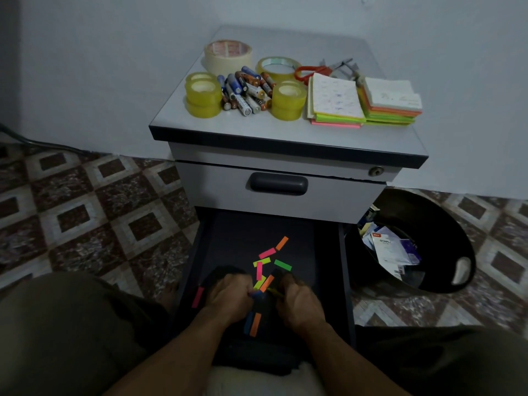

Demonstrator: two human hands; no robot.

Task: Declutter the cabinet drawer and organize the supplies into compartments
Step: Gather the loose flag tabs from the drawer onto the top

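The lower cabinet drawer (228, 230) is pulled out, dark inside, with several small coloured sticky flags scattered on its floor: orange (282, 243), pink (266, 253), green (283, 265), and a blue and orange pair (253, 324). My left hand (228, 295) and right hand (297, 301) are close together low in the drawer, fingers curled. The left fingers close on a blue flag (256, 294). The right fingers pinch a thin yellowish strip (275, 292). Whatever else lies under my palms is hidden.
On the cabinet top (385, 138) sit tape rolls (203, 94), a pile of batteries (247, 91), red scissors (310, 71) and sticky-note stacks (335, 102). The upper drawer (278, 184) is closed. A black bin (428, 232) with packaging stands to the right on the tiled floor.
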